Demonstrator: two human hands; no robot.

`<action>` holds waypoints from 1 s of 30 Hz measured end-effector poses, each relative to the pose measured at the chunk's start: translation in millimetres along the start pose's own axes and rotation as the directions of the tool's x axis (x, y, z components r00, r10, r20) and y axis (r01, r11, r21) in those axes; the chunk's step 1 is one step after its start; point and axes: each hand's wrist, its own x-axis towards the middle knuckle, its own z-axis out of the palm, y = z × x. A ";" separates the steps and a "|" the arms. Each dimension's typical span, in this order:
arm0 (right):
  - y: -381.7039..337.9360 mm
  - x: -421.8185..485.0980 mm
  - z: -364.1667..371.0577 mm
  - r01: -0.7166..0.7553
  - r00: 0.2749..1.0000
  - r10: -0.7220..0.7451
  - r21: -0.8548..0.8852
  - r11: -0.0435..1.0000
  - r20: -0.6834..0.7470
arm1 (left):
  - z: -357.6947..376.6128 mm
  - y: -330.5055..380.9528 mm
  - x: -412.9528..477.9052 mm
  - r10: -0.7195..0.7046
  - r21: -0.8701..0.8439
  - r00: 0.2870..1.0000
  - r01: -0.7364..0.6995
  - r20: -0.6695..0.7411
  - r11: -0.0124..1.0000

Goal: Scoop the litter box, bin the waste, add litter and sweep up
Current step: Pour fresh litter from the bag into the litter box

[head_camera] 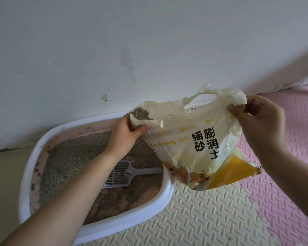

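Above the right rim of the white-rimmed litter box [167, 189] hangs one crinkled cream plastic bag [203, 144], tilted, with grey pellets showing at its torn corner. Two hands hold it: the left hand [123, 136] has its fingers [142, 129] pinched on that corner, and the right hand [261, 121] is clamped on the far top corner. One grey slotted plastic scoop [121, 174] lies inside the box on grainy litter [69, 157]. Beside the box, embossed foam covers the floor, a cream mat [203, 221] and a pink mat [292, 183]; behind it stands a scuffed white wall [149, 41].

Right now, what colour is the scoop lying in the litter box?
Pale grey scoop, clearest in the head view.
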 end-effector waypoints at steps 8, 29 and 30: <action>7.9 -0.2 -14.7 -0.036 0.998 0.039 0.051 0.998 -0.050 | 14.0 14.3 7.2 0.019 0.010 1.000 -0.019 0.006 1.000; 55.4 14.2 -82.8 -0.251 0.892 0.292 0.159 0.955 -0.344 | 103.5 86.5 34.4 0.234 0.152 0.969 -0.244 0.082 0.958; 55.7 15.3 -85.9 -0.246 0.892 0.285 0.153 0.957 -0.352 | 106.8 87.8 35.3 0.239 0.154 0.968 -0.249 0.082 0.956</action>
